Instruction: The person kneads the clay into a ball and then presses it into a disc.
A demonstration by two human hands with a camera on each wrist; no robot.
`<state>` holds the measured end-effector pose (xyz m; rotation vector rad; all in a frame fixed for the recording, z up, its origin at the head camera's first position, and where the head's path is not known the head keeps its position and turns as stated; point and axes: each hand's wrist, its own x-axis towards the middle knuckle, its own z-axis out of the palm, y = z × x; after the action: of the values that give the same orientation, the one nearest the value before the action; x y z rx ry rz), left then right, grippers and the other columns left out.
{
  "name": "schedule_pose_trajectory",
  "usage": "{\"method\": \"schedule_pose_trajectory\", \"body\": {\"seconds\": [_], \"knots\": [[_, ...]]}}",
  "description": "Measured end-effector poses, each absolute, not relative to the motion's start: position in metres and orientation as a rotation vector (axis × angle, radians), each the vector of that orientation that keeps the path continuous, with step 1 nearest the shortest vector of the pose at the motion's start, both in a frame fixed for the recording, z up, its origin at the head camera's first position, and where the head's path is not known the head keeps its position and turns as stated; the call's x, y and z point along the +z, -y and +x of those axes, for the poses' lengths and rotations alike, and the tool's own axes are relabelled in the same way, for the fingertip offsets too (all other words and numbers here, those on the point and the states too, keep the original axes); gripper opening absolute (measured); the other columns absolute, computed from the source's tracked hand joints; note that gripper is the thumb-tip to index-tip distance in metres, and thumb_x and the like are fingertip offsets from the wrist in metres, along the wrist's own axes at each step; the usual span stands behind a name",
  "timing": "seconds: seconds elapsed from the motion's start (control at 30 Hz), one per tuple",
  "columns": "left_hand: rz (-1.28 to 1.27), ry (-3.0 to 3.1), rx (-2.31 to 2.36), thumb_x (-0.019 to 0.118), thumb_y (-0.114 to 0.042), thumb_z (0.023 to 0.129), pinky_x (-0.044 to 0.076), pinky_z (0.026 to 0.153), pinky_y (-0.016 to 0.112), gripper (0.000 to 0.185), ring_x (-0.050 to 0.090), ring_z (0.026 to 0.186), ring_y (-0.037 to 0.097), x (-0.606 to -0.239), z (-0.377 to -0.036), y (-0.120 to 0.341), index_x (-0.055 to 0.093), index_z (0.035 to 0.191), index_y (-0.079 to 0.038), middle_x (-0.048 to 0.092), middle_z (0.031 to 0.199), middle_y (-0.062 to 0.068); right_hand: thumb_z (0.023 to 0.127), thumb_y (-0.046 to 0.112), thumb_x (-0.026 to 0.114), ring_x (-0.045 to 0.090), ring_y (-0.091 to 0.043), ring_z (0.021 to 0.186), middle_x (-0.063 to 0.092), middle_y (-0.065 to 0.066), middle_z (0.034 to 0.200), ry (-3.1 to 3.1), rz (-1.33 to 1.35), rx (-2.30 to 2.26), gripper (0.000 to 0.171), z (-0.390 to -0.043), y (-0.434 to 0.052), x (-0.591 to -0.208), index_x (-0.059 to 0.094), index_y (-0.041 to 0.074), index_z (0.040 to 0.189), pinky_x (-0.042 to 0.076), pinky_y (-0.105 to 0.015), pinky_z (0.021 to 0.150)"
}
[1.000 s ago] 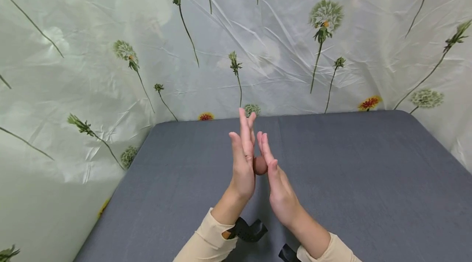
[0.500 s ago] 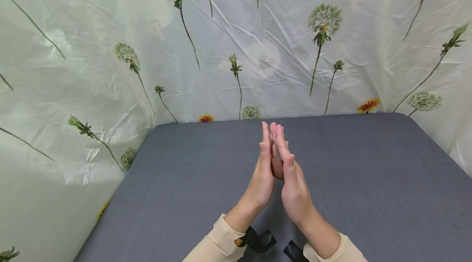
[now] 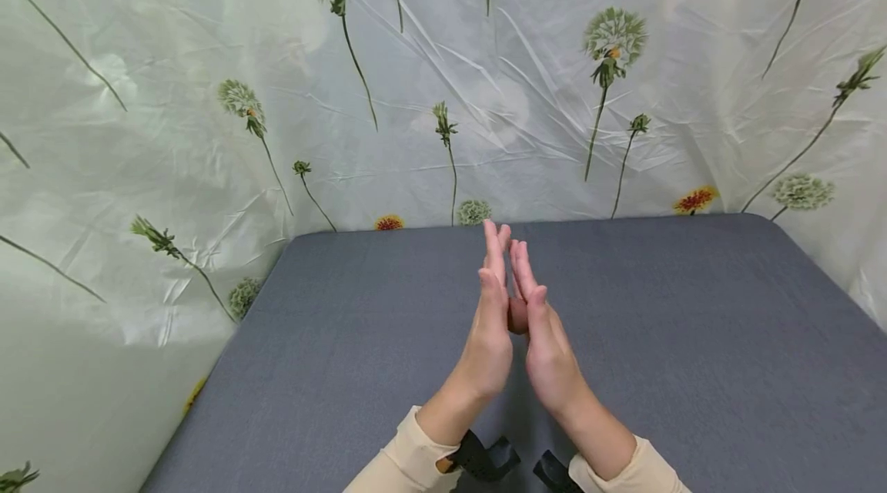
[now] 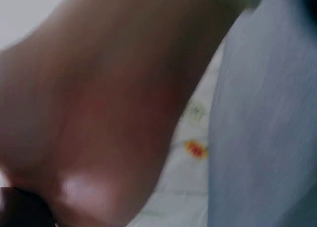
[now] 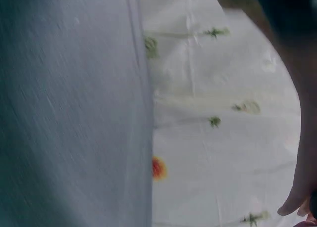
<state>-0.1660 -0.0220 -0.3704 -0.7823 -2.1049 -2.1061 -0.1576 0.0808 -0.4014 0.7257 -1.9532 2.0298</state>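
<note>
A small, smooth brown ball (image 3: 517, 316) sits between the two palms in the head view, its sides partly covered by them. My left hand (image 3: 490, 339) presses it from the left, fingers straight and pointing away from me. From the right, my right hand (image 3: 550, 354) presses against it, also with straight fingers. The left fingertips reach a little farther forward than the right ones. In the left wrist view the left hand (image 4: 109, 123) fills much of the frame, blurred. Only the edge of the right hand (image 5: 304, 162) shows in the right wrist view.
Both hands are above a grey cloth-covered table (image 3: 665, 339). Behind and left of it hangs a pale sheet (image 3: 416, 54) printed with dandelions and flowers. Black wrist mounts (image 3: 488, 458) stick out below the cream sleeves (image 3: 405, 458).
Both hands first moved right with the ball and drew closer together. Since then they have shifted slightly left, the left hand sliding forward and the right hand slightly back against each other.
</note>
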Motion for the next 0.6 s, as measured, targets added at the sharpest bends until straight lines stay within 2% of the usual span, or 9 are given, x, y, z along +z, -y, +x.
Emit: {"method": "schedule_pose_trajectory", "body": {"seconds": [0.13, 0.27, 0.43, 0.53, 0.6], "knots": [[-0.665, 2.019, -2.229, 0.004, -0.084, 0.101, 0.010, 0.134, 0.061, 0.083, 0.009, 0.169, 0.024, -0.367, -0.179, 0.036, -0.011, 0.171, -0.041, 0.009, 0.181, -0.008, 0.119, 0.026, 0.005, 0.002, -0.012, 0.168, 0.008, -0.006, 0.182, 2.001, 0.813, 1.907, 0.057, -0.146, -0.066, -0.404, 0.008, 0.009, 0.173, 0.007, -0.010, 0.128], [-0.628, 2.034, -2.333, 0.006, -0.084, 0.102, 0.015, 0.134, 0.062, 0.082, 0.013, 0.169, 0.024, -0.373, -0.186, 0.036, -0.009, 0.171, -0.043, 0.014, 0.181, -0.007, 0.119, 0.025, 0.007, -0.003, -0.013, 0.169, 0.010, -0.004, 0.182, 1.980, 0.831, 1.816, 0.056, -0.140, -0.064, -0.400, 0.014, 0.012, 0.173, 0.002, -0.013, 0.130], [-0.790, 2.056, -2.404, 0.003, -0.077, 0.105, 0.014, 0.136, 0.053, 0.081, 0.014, 0.168, 0.017, -0.385, -0.180, 0.022, -0.013, 0.172, -0.033, -0.002, 0.182, -0.011, 0.120, 0.029, 0.009, 0.002, -0.019, 0.170, 0.015, -0.009, 0.181, 1.909, 0.789, 1.762, 0.058, -0.143, -0.076, -0.390, 0.018, 0.007, 0.172, -0.001, -0.020, 0.133], [-0.851, 2.071, -2.372, 0.000, -0.073, 0.108, 0.006, 0.137, 0.051, 0.078, 0.012, 0.168, 0.014, -0.386, -0.173, 0.013, -0.015, 0.171, -0.031, -0.008, 0.180, -0.018, 0.120, 0.034, 0.008, 0.006, -0.016, 0.169, 0.016, -0.007, 0.181, 1.895, 0.781, 1.784, 0.059, -0.148, -0.087, -0.385, 0.014, 0.009, 0.173, -0.002, -0.020, 0.133], [-0.874, 2.108, -2.307, -0.001, -0.071, 0.109, 0.001, 0.136, 0.055, 0.075, 0.005, 0.169, 0.013, -0.386, -0.168, 0.009, -0.017, 0.171, -0.031, -0.009, 0.179, -0.019, 0.119, 0.039, 0.008, 0.006, -0.014, 0.169, 0.013, -0.004, 0.182, 1.890, 0.784, 1.844, 0.060, -0.152, -0.093, -0.383, 0.008, 0.015, 0.174, 0.008, -0.016, 0.132]]}}
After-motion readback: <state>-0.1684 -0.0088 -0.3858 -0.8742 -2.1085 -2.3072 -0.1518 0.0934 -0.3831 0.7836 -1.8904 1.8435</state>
